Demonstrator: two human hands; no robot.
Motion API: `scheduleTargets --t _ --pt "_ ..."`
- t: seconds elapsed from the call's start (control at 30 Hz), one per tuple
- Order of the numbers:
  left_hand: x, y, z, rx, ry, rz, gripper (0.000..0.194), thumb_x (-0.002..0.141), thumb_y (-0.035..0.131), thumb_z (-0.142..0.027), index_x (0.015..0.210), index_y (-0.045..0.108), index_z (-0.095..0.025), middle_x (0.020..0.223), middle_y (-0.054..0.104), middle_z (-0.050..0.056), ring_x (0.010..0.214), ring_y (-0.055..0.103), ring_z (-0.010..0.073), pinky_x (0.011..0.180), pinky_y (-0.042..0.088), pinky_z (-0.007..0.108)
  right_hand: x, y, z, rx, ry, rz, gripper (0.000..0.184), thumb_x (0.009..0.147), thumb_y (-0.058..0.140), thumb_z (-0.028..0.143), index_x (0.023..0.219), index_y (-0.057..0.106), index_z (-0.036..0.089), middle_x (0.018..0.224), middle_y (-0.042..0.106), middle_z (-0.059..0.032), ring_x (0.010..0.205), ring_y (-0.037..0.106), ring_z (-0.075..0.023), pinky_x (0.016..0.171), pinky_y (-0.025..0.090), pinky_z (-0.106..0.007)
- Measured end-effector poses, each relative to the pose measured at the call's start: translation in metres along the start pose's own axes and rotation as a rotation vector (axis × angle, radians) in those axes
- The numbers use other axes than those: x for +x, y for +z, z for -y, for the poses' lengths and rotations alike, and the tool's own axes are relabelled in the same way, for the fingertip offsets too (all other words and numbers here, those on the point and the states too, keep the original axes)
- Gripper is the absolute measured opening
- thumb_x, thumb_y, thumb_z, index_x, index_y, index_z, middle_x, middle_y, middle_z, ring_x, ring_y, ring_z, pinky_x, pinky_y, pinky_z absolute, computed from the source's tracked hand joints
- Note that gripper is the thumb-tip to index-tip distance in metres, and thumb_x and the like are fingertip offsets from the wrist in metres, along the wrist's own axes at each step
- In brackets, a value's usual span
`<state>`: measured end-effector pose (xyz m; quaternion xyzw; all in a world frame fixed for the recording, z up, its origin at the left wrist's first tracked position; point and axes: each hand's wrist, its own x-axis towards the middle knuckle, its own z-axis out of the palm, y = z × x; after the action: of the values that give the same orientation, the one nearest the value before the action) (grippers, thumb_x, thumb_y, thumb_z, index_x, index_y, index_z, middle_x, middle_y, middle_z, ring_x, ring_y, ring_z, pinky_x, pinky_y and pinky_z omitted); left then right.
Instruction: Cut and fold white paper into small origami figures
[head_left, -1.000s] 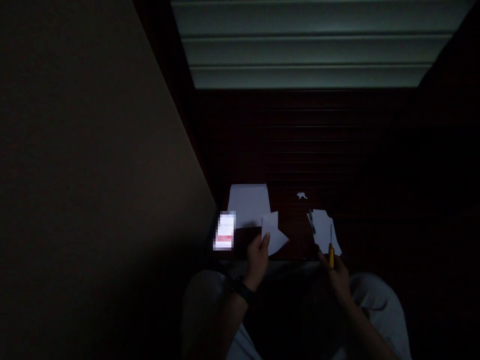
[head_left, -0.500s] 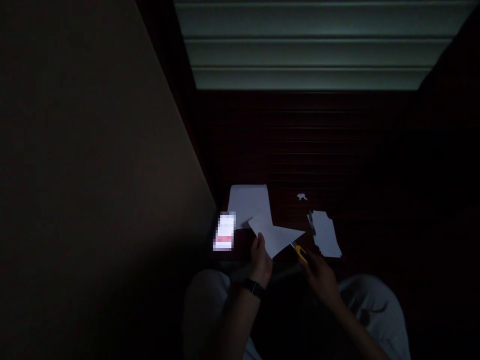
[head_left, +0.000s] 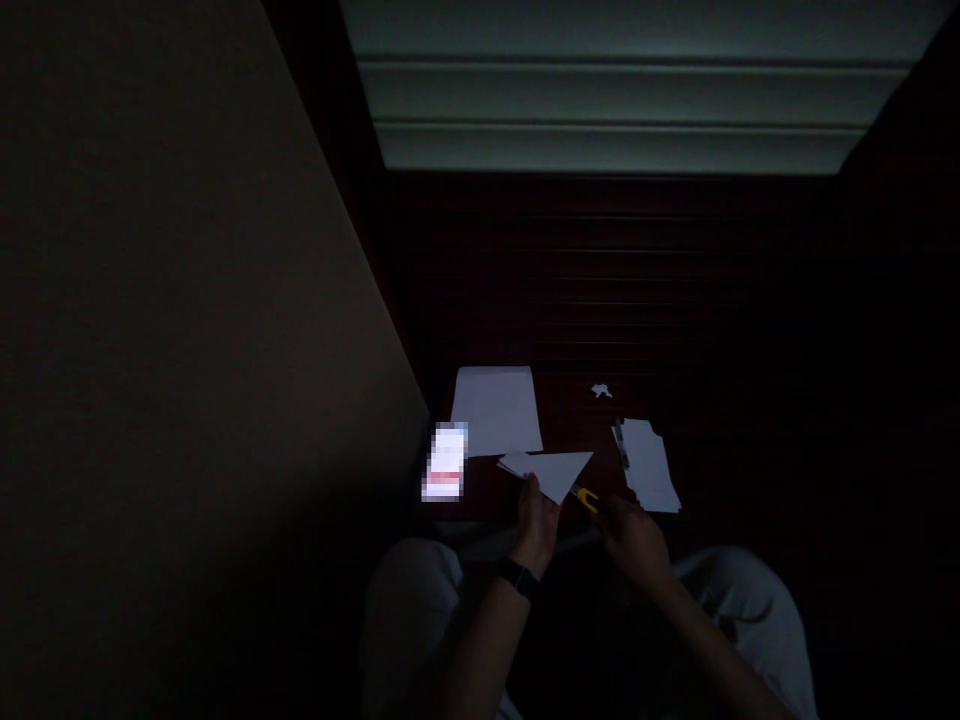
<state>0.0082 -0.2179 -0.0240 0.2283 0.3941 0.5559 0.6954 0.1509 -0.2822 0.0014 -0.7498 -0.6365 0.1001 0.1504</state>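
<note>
Left hand (head_left: 537, 522) pinches paper (head_left: 556, 472); right hand (head_left: 637, 543), curled round knife (head_left: 588, 500), has brought it to the right edge, seemingly for cutting.

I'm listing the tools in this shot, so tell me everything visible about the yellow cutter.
The yellow cutter is in the right hand, which hides its rear end. A short stretch of yellow handle shows, with a thin, pale, metal-looking blade extended from its front. It slants up and leftward, its tip by the edge of the white paper in the left hand; dim light leaves contact unclear.
</note>
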Motion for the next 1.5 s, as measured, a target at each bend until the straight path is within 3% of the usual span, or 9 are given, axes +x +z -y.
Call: scheduleTargets --t 0.07,0.17,0.23,0.3,0.4,0.53,1.0,1.23,1.5 --pt "-0.011 -0.012 -0.002 0.314 -0.018 0.123 0.025 0.086 0.047 -0.040 0.097 0.056 -0.020 0.103 0.065 0.011 0.091 0.064 0.0185 0.082 0.050 0.037 0.004 -0.004 -0.007 -0.009 0.027 0.023 0.023 0.085 0.048 0.032 0.103 0.056 0.020 0.087 0.065 -0.0067 0.077 0.061 -0.0199 0.060 0.038 -0.026" --pt "-0.021 -0.030 -0.016 0.529 -0.020 0.174 0.020 0.079 0.058 -0.036 0.084 0.062 -0.017 0.077 0.068 0.010 0.075 0.066 0.0232 0.076 0.051 0.045 0.005 -0.006 -0.017 -0.009 0.012 0.013 0.022 0.085 0.049 0.032 0.103 0.054 0.021 0.093 0.064 -0.0063 0.076 0.062 -0.0182 0.059 0.037 -0.024" --pt "-0.017 -0.032 -0.032 0.632 0.061 0.182 0.014 0.075 0.062 -0.031 0.083 0.066 -0.020 0.087 0.067 0.009 0.092 0.062 0.0262 0.090 0.043 0.047 0.004 -0.004 -0.020 -0.024 -0.006 -0.007 0.021 0.084 0.049 0.031 0.102 0.054 0.022 0.099 0.062 -0.0060 0.076 0.061 -0.0173 0.059 0.037 -0.024" --pt "-0.005 -0.026 -0.048 0.731 0.194 0.202 0.023 0.077 0.061 -0.029 0.099 0.065 -0.025 0.112 0.061 0.007 0.116 0.047 0.0258 0.105 0.027 0.044 0.001 -0.002 -0.021 -0.046 -0.021 -0.016 0.020 0.083 0.050 0.030 0.101 0.055 0.022 0.101 0.060 -0.0058 0.076 0.061 -0.0173 0.059 0.038 -0.024" --pt "0.018 -0.013 -0.062 1.333 0.681 0.475 0.034 0.086 0.046 -0.029 0.120 0.054 -0.032 0.135 0.046 0.000 0.131 0.028 0.0245 0.110 0.011 0.049 -0.004 0.001 -0.019 -0.065 -0.023 -0.020 0.025 0.082 0.051 0.031 0.106 0.055 0.022 0.103 0.057 -0.0062 0.077 0.061 -0.0176 0.061 0.039 -0.024" --pt "0.038 -0.012 -0.054 1.684 0.857 0.512 0.040 0.090 0.037 -0.031 0.129 0.044 -0.033 0.140 0.039 -0.002 0.134 0.020 0.0238 0.109 0.005 0.053 -0.011 0.007 -0.015 -0.061 0.012 -0.010 0.027 0.083 0.051 0.033 0.109 0.056 0.024 0.103 0.055 -0.0059 0.075 0.060 -0.0169 0.061 0.041 -0.025" --pt "0.038 -0.022 -0.036 1.826 0.901 0.418 0.047 0.090 0.035 -0.042 0.135 0.035 -0.030 0.144 0.032 0.001 0.136 0.013 0.0275 0.108 0.002 0.056 -0.025 0.027 -0.015 0.009 -0.121 -0.043 0.040 0.086 0.047 0.030 0.126 0.049 0.033 0.104 0.056 -0.0058 0.079 0.061 -0.0174 0.066 0.048 -0.026" --pt "0.038 -0.022 -0.035 1.904 0.907 0.418 0.043 0.089 0.034 -0.048 0.132 0.036 -0.042 0.145 0.028 -0.005 0.135 0.016 0.0281 0.107 0.001 0.058 -0.024 0.026 -0.015 0.021 -0.227 -0.042 0.041 0.087 0.046 0.028 0.128 0.047 0.033 0.099 0.059 -0.0063 0.081 0.061 -0.0183 0.071 0.049 -0.027" --pt "0.038 -0.022 -0.033 1.900 0.890 0.424 0.042 0.089 0.034 -0.049 0.130 0.038 -0.042 0.146 0.027 -0.005 0.135 0.014 0.0288 0.105 0.000 0.060 -0.027 0.025 -0.012 0.020 -0.222 0.001 0.043 0.088 0.044 0.025 0.131 0.043 0.033 0.106 0.059 -0.0063 0.091 0.059 -0.0198 0.079 0.046 -0.029"
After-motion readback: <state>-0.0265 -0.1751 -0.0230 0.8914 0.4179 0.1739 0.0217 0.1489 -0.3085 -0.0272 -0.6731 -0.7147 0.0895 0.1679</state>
